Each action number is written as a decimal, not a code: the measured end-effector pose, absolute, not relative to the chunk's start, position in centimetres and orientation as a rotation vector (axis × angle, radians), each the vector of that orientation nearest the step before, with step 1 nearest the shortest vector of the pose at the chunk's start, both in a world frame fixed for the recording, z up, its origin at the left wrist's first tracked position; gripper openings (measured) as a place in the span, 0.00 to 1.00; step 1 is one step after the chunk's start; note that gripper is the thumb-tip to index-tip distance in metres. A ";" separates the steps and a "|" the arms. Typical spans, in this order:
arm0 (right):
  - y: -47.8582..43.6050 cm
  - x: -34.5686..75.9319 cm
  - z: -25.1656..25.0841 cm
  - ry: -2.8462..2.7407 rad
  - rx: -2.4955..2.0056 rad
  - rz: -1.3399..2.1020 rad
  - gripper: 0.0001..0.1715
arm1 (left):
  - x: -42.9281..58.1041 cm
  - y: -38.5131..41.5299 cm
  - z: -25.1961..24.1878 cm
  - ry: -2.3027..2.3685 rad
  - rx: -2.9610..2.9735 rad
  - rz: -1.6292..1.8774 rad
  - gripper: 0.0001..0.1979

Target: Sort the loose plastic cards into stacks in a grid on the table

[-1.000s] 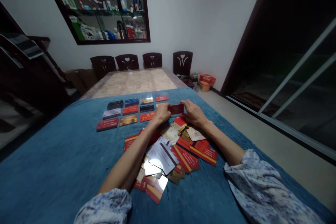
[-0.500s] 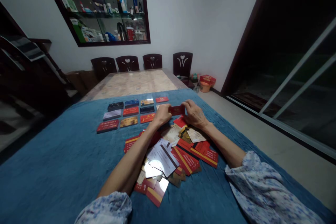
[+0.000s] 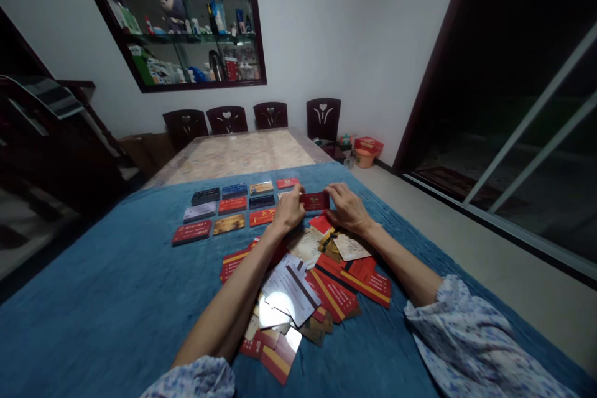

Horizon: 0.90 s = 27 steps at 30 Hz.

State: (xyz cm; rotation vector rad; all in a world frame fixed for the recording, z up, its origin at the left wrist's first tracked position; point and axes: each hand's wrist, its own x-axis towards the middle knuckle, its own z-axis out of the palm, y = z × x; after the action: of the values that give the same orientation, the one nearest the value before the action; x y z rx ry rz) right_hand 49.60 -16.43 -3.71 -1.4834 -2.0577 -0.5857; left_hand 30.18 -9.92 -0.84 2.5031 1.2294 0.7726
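Between my two hands a dark red card (image 3: 315, 201) stands on its long edge; whether it is one card or a small stack I cannot tell. My left hand (image 3: 290, 210) pinches its left end, and my right hand (image 3: 347, 208) its right end. Below them lies a loose heap of cards, with a silver card (image 3: 293, 293), a red card (image 3: 332, 292) and a cream card (image 3: 352, 247) on top. Left of my hands, neat stacks stand in rows: a dark red stack (image 3: 191, 232), a gold stack (image 3: 229, 224), and an orange-red stack (image 3: 262, 217) partly beside my left wrist.
A blue cloth (image 3: 116, 286) covers the near part of the table, and its patterned top (image 3: 247, 149) shows beyond. Dark chairs (image 3: 323, 118) stand at the far end. A shelf niche (image 3: 186, 37) is set into the wall. An orange bucket (image 3: 364, 157) sits on the floor.
The view has tilted up slightly, so everything sits a little lower. Both hands still grip the dark red card, whose face now shows more.
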 end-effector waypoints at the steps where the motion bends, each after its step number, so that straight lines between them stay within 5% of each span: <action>1: -16.4 49.6 -3.7 -2.056 -1.487 -0.577 0.24 | 30.1 -9.9 -0.9 1.221 2.505 0.769 0.19; 27: -15.4 51.3 -1.4 -2.298 -1.500 -0.282 0.22 | 29.4 -10.5 0.9 1.168 2.936 0.368 0.18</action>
State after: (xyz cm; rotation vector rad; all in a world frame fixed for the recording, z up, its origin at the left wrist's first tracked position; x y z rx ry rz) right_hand 51.28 -15.39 -1.45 -1.5000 -2.2978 -0.2822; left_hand 29.38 -10.49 0.94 2.9358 1.1676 0.3678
